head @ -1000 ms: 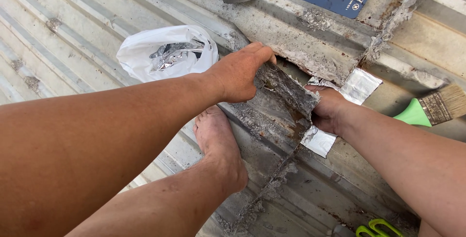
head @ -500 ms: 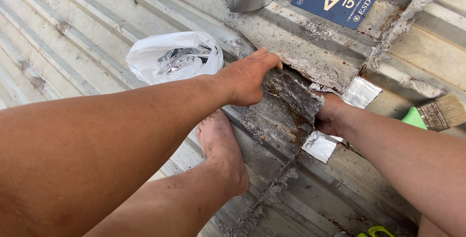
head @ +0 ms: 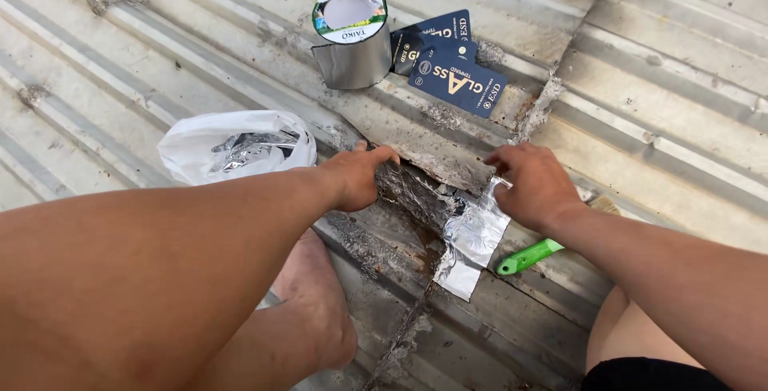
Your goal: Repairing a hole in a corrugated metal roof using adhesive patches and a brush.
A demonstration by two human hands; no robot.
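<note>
On a corrugated metal roof (head: 144,55), grey, stained and crusted with old grime along its seams, a person is crouching and working with both bare hands; daylight is falling across the ribbed sheets, and no walls are showing. Running across the middle is a lapped joint where a dirty strip of old patching (head: 416,195) is lying over the ridge. The left hand (head: 356,176) is pressing down on the near end of that strip, fingers flat and close together, holding nothing. The right hand (head: 532,185) is resting just beside the other end, its fingertips touching the upper edge of a shiny foil tape piece (head: 472,239); its fingers are bent and spread, and whether they are pinching the foil cannot be told. The foil is lying crumpled down the slope between the two hands. A green brush handle (head: 528,256) is sticking out from under the right wrist.

Behind the left forearm a white plastic bag (head: 212,147) is sitting open, with crumpled silver scraps (head: 252,149) inside it. Farther up the roof a roll of silver tape (head: 352,37) is standing on end, its hollow core showing, and touching it are dark blue flat packets (head: 456,67) overlapping one another. A bare foot (head: 316,303) is planted below the left arm.
</note>
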